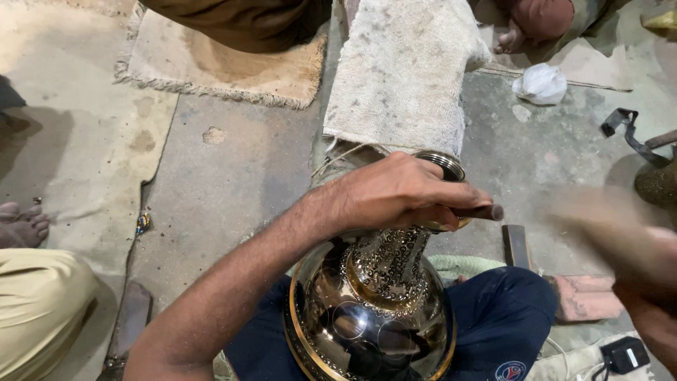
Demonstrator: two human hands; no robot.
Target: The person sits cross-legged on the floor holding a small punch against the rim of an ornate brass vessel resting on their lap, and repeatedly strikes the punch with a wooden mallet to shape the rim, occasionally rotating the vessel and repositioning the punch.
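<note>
A shiny metal vase (374,310) with a round belly, a patterned neck and a ringed mouth (441,164) rests in my lap, its top leaning on a cloth-covered block (402,70). My left hand (398,194) lies over the neck and grips a dark metal punch (483,212) whose end sticks out to the right. My right hand (620,240) is a motion blur at the right edge, near the punch's end; I cannot tell what it holds.
A fringed mat (218,67) lies on the concrete floor at the back, with another person's clothing above it. A white crumpled bag (540,83), a dark metal tool (627,130), a brick (585,296) and a black charger (624,353) are at right. Someone's foot (21,222) is at left.
</note>
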